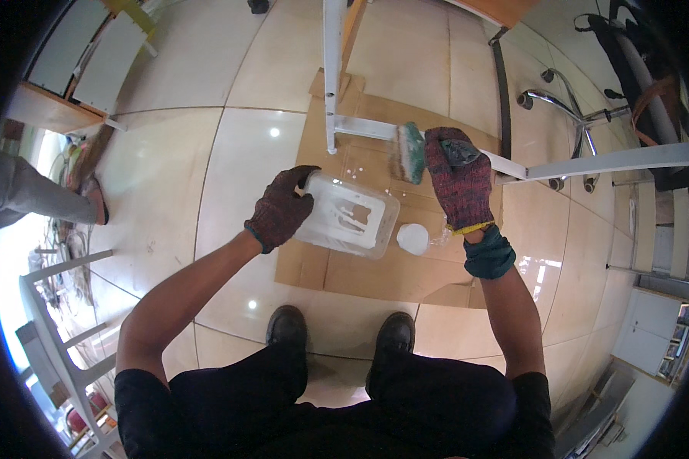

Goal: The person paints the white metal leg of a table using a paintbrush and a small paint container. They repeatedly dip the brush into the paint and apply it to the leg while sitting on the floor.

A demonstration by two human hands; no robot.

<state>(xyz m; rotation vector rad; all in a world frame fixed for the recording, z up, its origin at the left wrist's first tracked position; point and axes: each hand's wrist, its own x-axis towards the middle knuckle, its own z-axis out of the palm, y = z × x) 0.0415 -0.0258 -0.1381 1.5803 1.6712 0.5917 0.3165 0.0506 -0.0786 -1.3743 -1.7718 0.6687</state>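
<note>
My left hand (282,206), in a dark knitted glove, grips the left rim of a clear plastic tub (389,229) with white paint spread inside. My right hand (461,183), gloved likewise with a yellow cuff edge, is closed around a wide paintbrush (411,153) with a green body and whitish bristles. The brush is beside the white bar (366,127) of a metal frame; whether the bristles touch it I cannot tell. Below the brush, a small white round container (413,239) rests on the cardboard sheet (344,271), which carries white drips.
An upright white leg (331,69) of the frame stands ahead. Its bar (612,161) runs right toward a chrome chair base (570,115). Another person's leg (50,191) is at left, above a white metal rack (61,344). Cabinets (92,61) stand at far left.
</note>
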